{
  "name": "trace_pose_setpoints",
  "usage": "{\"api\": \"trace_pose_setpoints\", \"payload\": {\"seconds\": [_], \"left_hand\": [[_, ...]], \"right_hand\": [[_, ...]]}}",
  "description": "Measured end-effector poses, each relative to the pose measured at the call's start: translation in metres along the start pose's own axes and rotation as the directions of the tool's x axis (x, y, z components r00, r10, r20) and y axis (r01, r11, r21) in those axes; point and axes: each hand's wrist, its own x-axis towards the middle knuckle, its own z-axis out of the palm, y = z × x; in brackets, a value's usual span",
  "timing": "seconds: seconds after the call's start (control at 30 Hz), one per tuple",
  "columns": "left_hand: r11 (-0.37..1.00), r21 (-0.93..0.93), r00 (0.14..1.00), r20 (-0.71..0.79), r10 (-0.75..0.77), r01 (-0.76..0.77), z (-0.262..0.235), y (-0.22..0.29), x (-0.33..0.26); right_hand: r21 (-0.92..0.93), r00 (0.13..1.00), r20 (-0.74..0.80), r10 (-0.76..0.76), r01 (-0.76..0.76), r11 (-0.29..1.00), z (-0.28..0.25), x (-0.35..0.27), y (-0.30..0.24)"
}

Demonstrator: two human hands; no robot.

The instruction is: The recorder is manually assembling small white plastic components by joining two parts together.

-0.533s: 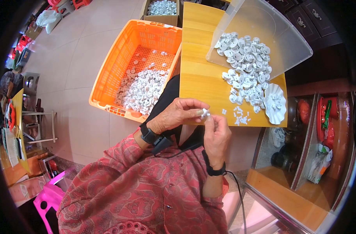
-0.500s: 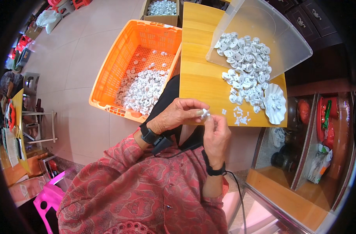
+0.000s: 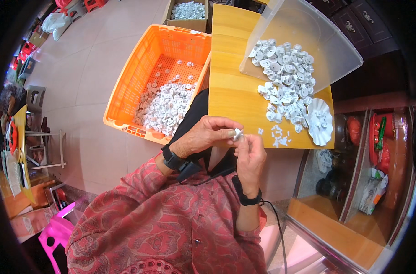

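The fingers of the left hand [image 3: 208, 134] pinch a small white plastic piece [image 3: 237, 133] between thumb and forefinger, up in front of the table's near edge. The right hand [image 3: 251, 157] meets it there, thumb and forefinger drawn together at the piece's near side; from where I stand I cannot tell whether they grip it too. Black straps [image 3: 174, 160] circle both wrists, below the red patterned shirt [image 3: 144, 214].

Just beyond the right hand, tiny white plastic bits [image 3: 279, 137] lie scattered on the yellow wooden table [image 3: 231, 68]. Next to them, near the right edge, sits a white scallop-rimmed dish [image 3: 320, 136] with a few white pieces in it. Behind, a heap of white round plastic parts [image 3: 288, 68] spreads out from a translucent plastic bin [image 3: 332, 48], tipped on its side.

To the left of the table stands an orange plastic crate [image 3: 128, 73], its floor partly covered with white round pieces [image 3: 164, 107]. Past it, a brown cardboard box [image 3: 189, 24] holds more small pale parts.
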Motion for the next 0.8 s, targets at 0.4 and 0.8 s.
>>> {"api": "trace_pose_setpoints", "payload": {"seconds": [0.4, 0.8], "left_hand": [[0.976, 0.133, 0.87, -0.446, 0.212, -0.17, -0.041, 0.024, -0.012], [0.154, 0.905, 0.568, -0.374, 0.733, 0.397, -0.128, -0.005, -0.021]], "right_hand": [[-0.451, 0.966, -0.137, -0.221, 0.138, 0.882, -0.021, 0.002, 0.033], [-0.79, 0.927, -0.024, -0.373, 0.211, 0.576, -0.025, 0.012, 0.046]]}}
